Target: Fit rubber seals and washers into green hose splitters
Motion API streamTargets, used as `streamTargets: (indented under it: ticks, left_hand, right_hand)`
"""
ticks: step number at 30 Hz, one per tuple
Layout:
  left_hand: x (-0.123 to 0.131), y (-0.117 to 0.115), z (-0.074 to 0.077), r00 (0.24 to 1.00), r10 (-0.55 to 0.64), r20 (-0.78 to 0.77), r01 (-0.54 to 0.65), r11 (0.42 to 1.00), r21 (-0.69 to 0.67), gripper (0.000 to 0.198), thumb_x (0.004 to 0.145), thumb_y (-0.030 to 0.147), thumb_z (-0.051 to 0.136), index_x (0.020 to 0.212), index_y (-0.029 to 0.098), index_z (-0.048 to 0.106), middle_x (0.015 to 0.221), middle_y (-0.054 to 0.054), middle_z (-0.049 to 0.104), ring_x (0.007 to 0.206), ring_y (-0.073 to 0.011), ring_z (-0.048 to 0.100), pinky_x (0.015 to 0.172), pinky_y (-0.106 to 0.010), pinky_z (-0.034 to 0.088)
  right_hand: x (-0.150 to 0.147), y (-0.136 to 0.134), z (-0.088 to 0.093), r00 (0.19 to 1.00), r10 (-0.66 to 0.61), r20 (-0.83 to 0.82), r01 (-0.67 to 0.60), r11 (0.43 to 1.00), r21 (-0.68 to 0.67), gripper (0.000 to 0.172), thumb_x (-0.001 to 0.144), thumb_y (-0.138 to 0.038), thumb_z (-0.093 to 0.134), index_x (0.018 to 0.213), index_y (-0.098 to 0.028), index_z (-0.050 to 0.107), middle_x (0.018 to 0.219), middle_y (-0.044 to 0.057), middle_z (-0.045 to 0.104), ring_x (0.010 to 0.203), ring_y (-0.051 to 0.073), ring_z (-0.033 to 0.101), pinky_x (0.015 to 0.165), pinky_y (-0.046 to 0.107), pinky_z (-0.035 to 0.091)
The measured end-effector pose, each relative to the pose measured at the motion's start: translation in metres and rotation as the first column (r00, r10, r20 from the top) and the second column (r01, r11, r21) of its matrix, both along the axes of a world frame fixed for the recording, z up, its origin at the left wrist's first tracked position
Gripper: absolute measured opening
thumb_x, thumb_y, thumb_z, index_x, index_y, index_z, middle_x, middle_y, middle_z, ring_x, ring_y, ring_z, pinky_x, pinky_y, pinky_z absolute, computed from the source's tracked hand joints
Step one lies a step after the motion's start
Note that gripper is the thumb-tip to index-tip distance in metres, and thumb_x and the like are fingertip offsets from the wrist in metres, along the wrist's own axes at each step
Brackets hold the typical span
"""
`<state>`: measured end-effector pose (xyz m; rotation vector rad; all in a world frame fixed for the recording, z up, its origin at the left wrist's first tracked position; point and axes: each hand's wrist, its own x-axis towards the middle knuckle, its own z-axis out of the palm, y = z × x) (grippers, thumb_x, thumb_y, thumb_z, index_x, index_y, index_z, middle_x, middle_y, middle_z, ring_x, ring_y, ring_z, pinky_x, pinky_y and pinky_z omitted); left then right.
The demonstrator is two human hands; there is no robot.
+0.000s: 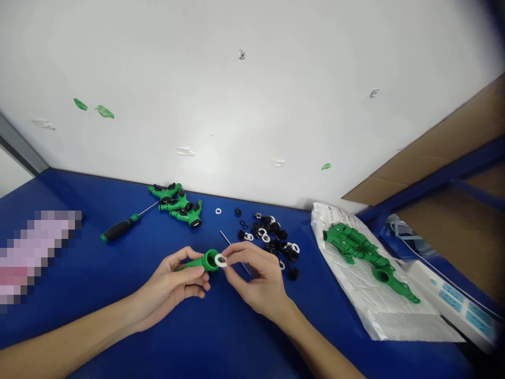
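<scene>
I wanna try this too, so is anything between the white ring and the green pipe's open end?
Nothing visible. The right hand holds the white ring right by the open end of the green pipe, which the left hand holds. Inside, it's too dark to tell.

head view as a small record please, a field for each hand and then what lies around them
left hand: holds a green fitting, open end toward the right hand
right hand: pinches a white ring at that open end
surface: blue table
far left: screwdriver, shaft pointing toward green Y-shaped pieces
beyond right hand: scattered black parts and white rings
far right: green parts on white packaging
</scene>
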<state>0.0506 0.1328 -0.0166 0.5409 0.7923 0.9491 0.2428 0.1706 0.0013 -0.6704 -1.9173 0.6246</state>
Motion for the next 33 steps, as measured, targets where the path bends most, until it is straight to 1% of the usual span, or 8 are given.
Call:
streamTargets:
  ticks: [8, 12, 18, 21, 24, 26, 29, 33]
  left_hand:
    - [0.002, -0.002, -0.002, 1.000, -0.018, -0.004, 0.018, 1.000, 0.016, 0.011, 0.083, 0.022, 0.071, 0.086, 0.019, 0.060, 0.078, -0.002, 0.066, 0.074, -0.0147, 0.063, 0.065, -0.028, 0.052]
    - [0.003, -0.004, 0.000, 0.999, -0.038, -0.029, 0.039, 0.999, 0.034, 0.012, 0.083, 0.023, 0.072, 0.086, 0.018, 0.062, 0.078, -0.002, 0.066, 0.074, -0.0149, 0.062, 0.064, -0.027, 0.051]
    - [0.003, -0.007, -0.001, 0.995, -0.071, -0.064, 0.076, 0.995, 0.069, 0.013, 0.083, 0.025, 0.072, 0.088, 0.019, 0.062, 0.077, -0.003, 0.067, 0.073, -0.0154, 0.063, 0.064, -0.028, 0.050]
    - [0.003, -0.007, 0.000, 0.995, -0.075, -0.064, 0.080, 0.994, 0.075, 0.013, 0.082, 0.025, 0.072, 0.087, 0.019, 0.061, 0.077, -0.003, 0.067, 0.072, -0.0155, 0.063, 0.064, -0.028, 0.050]
    - [0.002, -0.007, 0.000, 0.995, -0.081, -0.054, 0.085, 0.994, 0.068, 0.015, 0.082, 0.026, 0.073, 0.085, 0.019, 0.060, 0.077, -0.003, 0.067, 0.072, -0.0157, 0.064, 0.063, -0.028, 0.050]
    - [0.002, -0.007, 0.000, 0.995, -0.093, -0.046, 0.096, 0.993, 0.068, 0.015, 0.082, 0.026, 0.073, 0.085, 0.019, 0.060, 0.076, -0.002, 0.066, 0.071, -0.0156, 0.064, 0.063, -0.028, 0.050]
    - [0.002, -0.009, 0.001, 0.992, -0.126, -0.018, 0.126, 0.990, 0.061, 0.016, 0.082, 0.027, 0.072, 0.085, 0.019, 0.059, 0.074, -0.002, 0.066, 0.070, -0.0155, 0.064, 0.063, -0.028, 0.049]
    - [0.002, -0.010, 0.001, 0.989, -0.147, 0.028, 0.146, 0.988, 0.041, 0.020, 0.080, 0.027, 0.074, 0.084, 0.019, 0.057, 0.072, -0.002, 0.067, 0.068, -0.0159, 0.064, 0.061, -0.028, 0.048]
  right_hand:
    - [0.005, -0.004, 0.005, 0.979, 0.059, 0.196, -0.092, 0.982, 0.165, 0.018, 0.085, -0.006, 0.060, 0.097, -0.018, 0.066, 0.093, 0.010, 0.070, 0.083, 0.018, 0.068, 0.072, 0.031, 0.059]
    - [0.007, -0.004, 0.005, 0.971, 0.104, 0.216, -0.136, 0.981, 0.140, 0.015, 0.087, -0.011, 0.062, 0.098, -0.018, 0.067, 0.093, 0.010, 0.069, 0.084, 0.019, 0.067, 0.073, 0.032, 0.059]
    - [0.006, -0.005, 0.002, 0.986, 0.109, 0.125, -0.112, 0.993, 0.021, 0.015, 0.087, -0.011, 0.063, 0.095, -0.021, 0.071, 0.094, 0.007, 0.066, 0.078, 0.016, 0.066, 0.070, 0.029, 0.059]
    - [0.007, -0.006, 0.000, 0.980, 0.109, 0.164, -0.118, 0.992, 0.048, 0.020, 0.087, -0.010, 0.060, 0.099, -0.022, 0.071, 0.097, 0.008, 0.064, 0.077, 0.015, 0.063, 0.068, 0.031, 0.059]
    - [0.009, -0.006, 0.000, 0.965, 0.104, 0.241, -0.139, 0.982, 0.130, 0.025, 0.087, -0.007, 0.058, 0.106, -0.019, 0.069, 0.100, 0.011, 0.063, 0.081, 0.017, 0.062, 0.070, 0.033, 0.058]
    - [0.010, -0.006, 0.001, 0.959, 0.105, 0.262, -0.149, 0.977, 0.154, 0.026, 0.087, -0.007, 0.058, 0.108, -0.018, 0.068, 0.101, 0.012, 0.062, 0.084, 0.018, 0.062, 0.071, 0.034, 0.058]
    - [0.010, -0.006, 0.004, 0.972, 0.134, 0.192, -0.153, 0.985, 0.084, 0.025, 0.086, -0.006, 0.058, 0.104, -0.020, 0.068, 0.099, 0.010, 0.063, 0.081, 0.017, 0.063, 0.071, 0.033, 0.057]
    - [0.008, -0.008, 0.005, 0.983, 0.172, 0.060, -0.165, 0.981, -0.105, 0.016, 0.085, -0.010, 0.060, 0.093, -0.021, 0.068, 0.093, 0.007, 0.064, 0.074, 0.015, 0.063, 0.067, 0.030, 0.055]
